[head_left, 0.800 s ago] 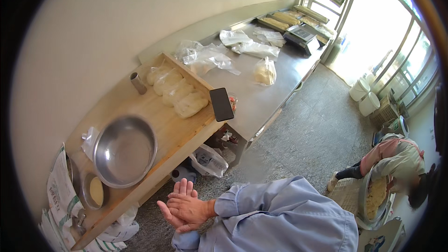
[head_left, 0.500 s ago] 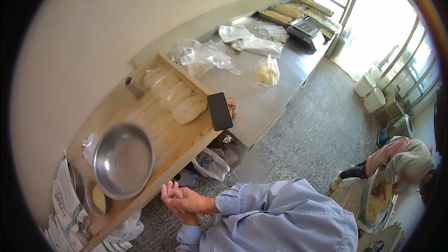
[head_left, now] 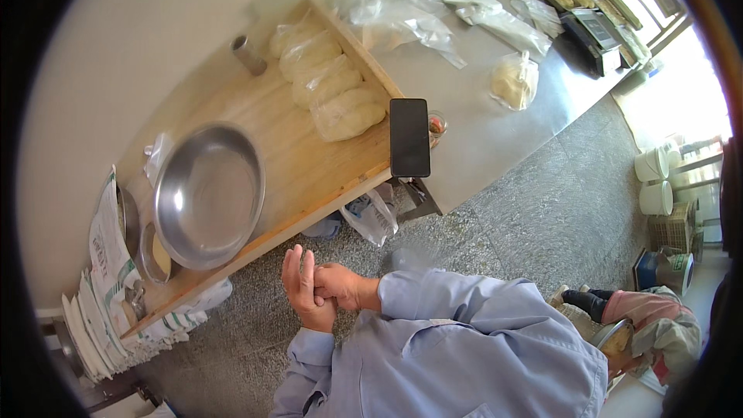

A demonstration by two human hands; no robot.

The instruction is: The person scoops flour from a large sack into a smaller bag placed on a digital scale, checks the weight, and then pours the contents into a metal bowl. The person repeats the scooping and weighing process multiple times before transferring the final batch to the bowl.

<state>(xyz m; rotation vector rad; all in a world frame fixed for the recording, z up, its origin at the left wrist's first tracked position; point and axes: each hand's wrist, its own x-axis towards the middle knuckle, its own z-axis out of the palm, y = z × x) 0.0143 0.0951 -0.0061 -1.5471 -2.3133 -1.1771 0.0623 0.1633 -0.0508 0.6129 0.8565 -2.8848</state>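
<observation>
My two hands meet in front of my body, just off the front edge of the wooden worktop (head_left: 309, 213). My left hand (head_left: 302, 290) is open, its fingers stretched up. Curled against its palm and thumb side is my right hand (head_left: 338, 282), closed on it; no other object shows in either. Nearest to them on the worktop is a large, shiny steel bowl (head_left: 210, 197) with nothing in it. Several pale dough pieces (head_left: 333, 85) in clear plastic lie farther back. At the worktop's right corner, a black phone (head_left: 409, 138) covers part of a small jar (head_left: 436, 125).
A steel table (head_left: 484, 139) carries plastic bags (head_left: 398, 19), a bagged pale lump (head_left: 515, 80), a scale (head_left: 592, 39) and trays. At left stand a smaller bowl (head_left: 157, 259) and stacked white sacks (head_left: 93, 325). Another person (head_left: 642, 317) bends at the lower right, near white buckets (head_left: 655, 198).
The view has turned, shifting the room. My left hand has come up with fingers raised, and my right hand has gone from stretched fingers to curled against it.
</observation>
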